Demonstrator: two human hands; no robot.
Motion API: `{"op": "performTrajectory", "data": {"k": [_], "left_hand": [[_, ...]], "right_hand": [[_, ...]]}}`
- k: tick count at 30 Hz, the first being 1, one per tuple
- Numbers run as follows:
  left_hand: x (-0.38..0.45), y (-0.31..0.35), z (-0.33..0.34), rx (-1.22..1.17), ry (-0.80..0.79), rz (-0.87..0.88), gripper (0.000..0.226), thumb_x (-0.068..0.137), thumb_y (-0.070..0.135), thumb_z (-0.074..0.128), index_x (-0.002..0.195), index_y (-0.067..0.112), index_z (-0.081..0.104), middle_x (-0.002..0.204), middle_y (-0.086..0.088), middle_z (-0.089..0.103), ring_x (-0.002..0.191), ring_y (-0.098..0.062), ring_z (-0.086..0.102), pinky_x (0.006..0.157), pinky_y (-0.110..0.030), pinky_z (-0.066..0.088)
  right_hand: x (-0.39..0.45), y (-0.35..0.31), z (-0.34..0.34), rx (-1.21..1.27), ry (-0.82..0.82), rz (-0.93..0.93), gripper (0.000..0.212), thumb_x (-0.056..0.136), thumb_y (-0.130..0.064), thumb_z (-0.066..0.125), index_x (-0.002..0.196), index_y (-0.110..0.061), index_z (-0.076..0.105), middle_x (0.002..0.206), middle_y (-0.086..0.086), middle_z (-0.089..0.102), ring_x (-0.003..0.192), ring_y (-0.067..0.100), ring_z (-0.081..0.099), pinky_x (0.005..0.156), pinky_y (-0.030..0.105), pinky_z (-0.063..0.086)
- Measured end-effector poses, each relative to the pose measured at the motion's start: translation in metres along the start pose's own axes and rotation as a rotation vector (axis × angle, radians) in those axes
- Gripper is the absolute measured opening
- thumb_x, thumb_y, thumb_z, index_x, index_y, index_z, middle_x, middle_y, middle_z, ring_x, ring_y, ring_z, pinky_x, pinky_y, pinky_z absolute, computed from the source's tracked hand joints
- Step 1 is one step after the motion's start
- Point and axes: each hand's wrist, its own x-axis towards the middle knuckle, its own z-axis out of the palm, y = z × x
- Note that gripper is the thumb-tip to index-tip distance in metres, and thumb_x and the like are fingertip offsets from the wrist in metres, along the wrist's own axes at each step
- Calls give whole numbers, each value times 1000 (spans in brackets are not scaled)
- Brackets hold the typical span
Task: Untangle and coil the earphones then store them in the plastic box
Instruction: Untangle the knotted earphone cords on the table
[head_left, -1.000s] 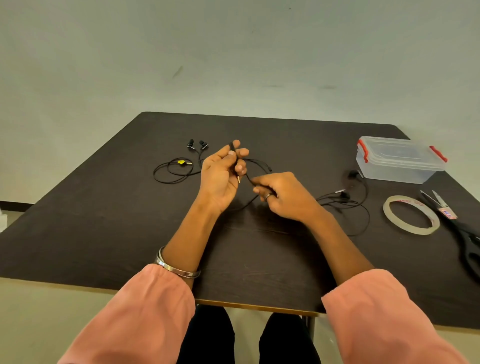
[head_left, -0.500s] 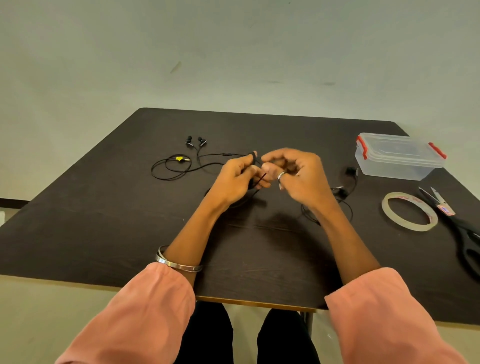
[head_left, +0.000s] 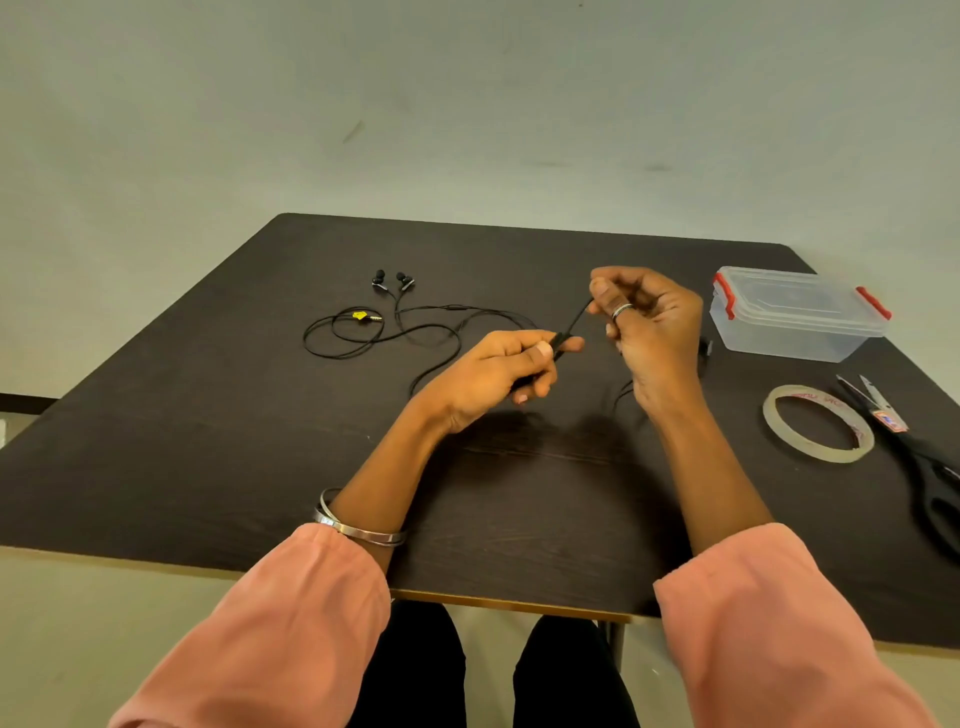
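Note:
Black earphones (head_left: 415, 327) lie on the dark table (head_left: 208, 441), with two earbuds at the far left and a loose loop with a yellow-tagged plug beside them. Their cable runs right into my left hand (head_left: 493, 376), which pinches it between thumb and fingers. A short taut stretch of cable goes up to my right hand (head_left: 649, 332), which pinches it by the fingertips above the table. More black cable shows behind and below my right hand, mostly hidden. The clear plastic box (head_left: 795, 312) with red clips stands lidded at the far right.
A roll of clear tape (head_left: 818, 423) lies flat at the right, with black-handled scissors (head_left: 924, 457) just beyond it near the table's right edge. The table's front edge runs just above my sleeves.
My hands have drawn apart: the right hand rose and moved right, pulling a short length of cable taut from the left hand. The cable heap by the right hand is now mostly hidden.

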Motion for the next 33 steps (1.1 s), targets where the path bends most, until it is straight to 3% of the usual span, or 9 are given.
{"op": "performTrajectory", "data": {"k": [5,9,12,16,19,21,26,30,33], "left_hand": [[-1,3,0,-226,-41,41,31,104,11,33,117,1,59,63,-3,47,44,-5,28,49,-23,23],[1,5,-5,-497,62,103,37,104,14,27,119,-5,55,69,-2,57,39,-1,29,44,-18,21],[3,7,-15,-631,196,180,38,104,14,27,124,-7,50,74,-1,58,40,0,31,43,-15,25],[2,8,-27,-631,423,194,35,105,12,28,124,-6,51,75,1,63,44,-3,34,46,-15,33],[2,7,-25,-558,538,145,29,104,9,33,119,-3,55,78,-1,70,47,-5,38,48,-16,35],[3,6,-22,-530,581,115,27,103,6,35,121,-4,52,82,-2,72,49,-6,41,49,-17,37],[3,9,-22,-594,645,100,23,101,2,38,120,-5,50,86,-4,73,52,-8,47,51,-17,41],[1,13,-31,-691,740,158,18,102,1,37,110,-2,52,87,-4,71,51,-7,48,51,-17,41],[0,13,-36,-720,781,194,16,102,2,36,105,0,52,91,-6,71,53,-8,50,53,-18,44]], "right_hand": [[4,9,1,-74,33,2,6,88,-9,66,89,-13,71,70,-2,68,61,6,61,46,20,39],[4,18,4,-229,-10,-10,12,90,-18,66,86,-8,72,65,0,65,52,0,55,53,16,40],[-3,21,10,-499,-224,-94,16,91,-22,64,82,-11,71,61,-8,61,52,-2,55,55,11,39],[-17,19,26,-622,-559,-255,18,92,-18,62,103,-6,69,79,-6,65,64,-5,57,65,10,45],[-21,19,30,-738,-659,-326,20,93,-25,58,101,-8,66,81,0,69,68,10,62,67,36,53],[-21,18,28,-796,-693,-312,19,93,-21,58,102,-6,64,75,4,65,65,16,59,64,43,51],[-24,13,31,-793,-660,-217,44,96,-14,55,137,-3,47,93,11,70,62,6,54,69,18,46],[-21,13,25,-806,-636,-125,25,97,-17,53,117,-5,62,80,9,70,50,11,61,67,25,55],[-23,12,26,-831,-709,-196,19,97,-18,52,105,-9,67,82,4,70,60,9,60,62,29,49]]}}
